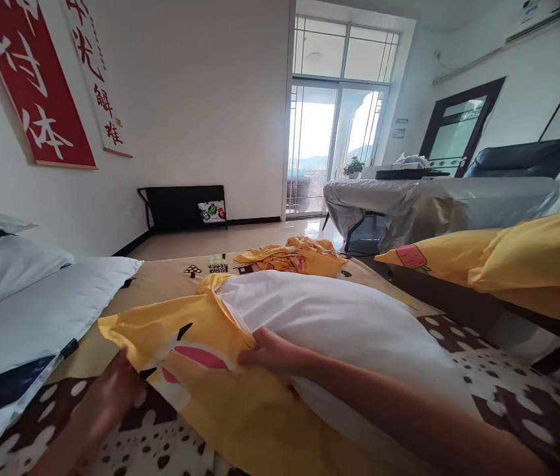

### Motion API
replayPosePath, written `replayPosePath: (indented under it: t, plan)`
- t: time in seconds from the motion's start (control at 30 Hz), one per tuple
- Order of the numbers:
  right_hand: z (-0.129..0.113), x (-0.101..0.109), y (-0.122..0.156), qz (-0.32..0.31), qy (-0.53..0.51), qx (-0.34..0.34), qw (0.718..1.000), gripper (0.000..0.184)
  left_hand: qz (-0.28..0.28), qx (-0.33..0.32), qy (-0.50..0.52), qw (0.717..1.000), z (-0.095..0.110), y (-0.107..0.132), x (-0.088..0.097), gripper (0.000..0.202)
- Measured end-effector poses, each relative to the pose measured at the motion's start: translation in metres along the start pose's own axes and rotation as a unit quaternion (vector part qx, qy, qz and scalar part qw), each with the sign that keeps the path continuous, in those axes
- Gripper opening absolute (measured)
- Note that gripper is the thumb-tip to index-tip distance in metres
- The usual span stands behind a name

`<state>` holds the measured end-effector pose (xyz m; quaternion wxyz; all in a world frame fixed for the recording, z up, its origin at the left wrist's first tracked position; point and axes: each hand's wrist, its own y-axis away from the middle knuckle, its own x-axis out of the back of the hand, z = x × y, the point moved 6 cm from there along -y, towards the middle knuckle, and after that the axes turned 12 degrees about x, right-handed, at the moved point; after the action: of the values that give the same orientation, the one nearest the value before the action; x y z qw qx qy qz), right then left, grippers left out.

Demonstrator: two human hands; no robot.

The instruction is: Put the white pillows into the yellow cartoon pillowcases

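A white pillow (pixel 339 317) lies on the bed, with its left end inside the mouth of a yellow pillowcase (pixel 240 410) that has a pink and black print. My right hand (pixel 267 350) is closed around the pillowcase's open edge, up against the pillow. At the left side of the case, my left hand (pixel 111 390) is slightly blurred and pinches the cloth edge below its corner; some of its fingers are hidden.
Crumpled yellow cloth (pixel 304 254) lies at the bed's far edge. White pillows with dark trim (pixel 22 311) are stacked on the left. Yellow-covered pillows (pixel 527 258) rest at the right, beyond the patterned sheet (pixel 165 436). Farther back stands a plastic-covered table (pixel 408 198).
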<state>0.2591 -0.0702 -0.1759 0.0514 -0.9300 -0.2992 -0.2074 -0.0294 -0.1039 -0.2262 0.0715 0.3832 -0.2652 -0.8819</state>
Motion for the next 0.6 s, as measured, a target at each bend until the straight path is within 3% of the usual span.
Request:
replayPosePath:
  t: [0.07,0.13,0.23,0.37,0.43,0.5,0.6]
  plan:
    - [-0.005,0.004,-0.002,0.033,0.001,0.01,0.999,0.021,-0.006,0.055,-0.041,0.998,-0.042,0.008,0.0,0.055]
    - [-0.011,0.004,-0.006,0.047,0.008,0.029,0.998,0.021,-0.036,0.097,-0.077,0.992,-0.08,0.009,-0.013,0.057]
    - [-0.022,0.009,-0.007,0.072,0.05,0.049,0.995,0.017,-0.047,0.089,-0.117,0.988,-0.111,-0.001,-0.044,0.055]
    - [-0.033,0.037,0.005,0.124,0.117,0.028,0.985,0.01,0.025,0.024,-0.131,0.991,-0.111,-0.013,-0.075,0.051]
    - [-0.036,0.056,0.015,0.143,0.147,0.011,0.979,0.009,0.033,-0.005,-0.134,0.99,-0.107,-0.011,-0.084,0.047]
    - [-0.041,0.072,0.022,0.156,0.179,0.018,0.971,0.011,-0.001,-0.024,-0.13,0.991,-0.104,-0.005,-0.089,0.036]
    - [-0.041,0.079,0.023,0.113,0.18,0.032,0.977,0.024,-0.135,-0.037,-0.126,0.982,-0.109,0.007,-0.098,0.024]
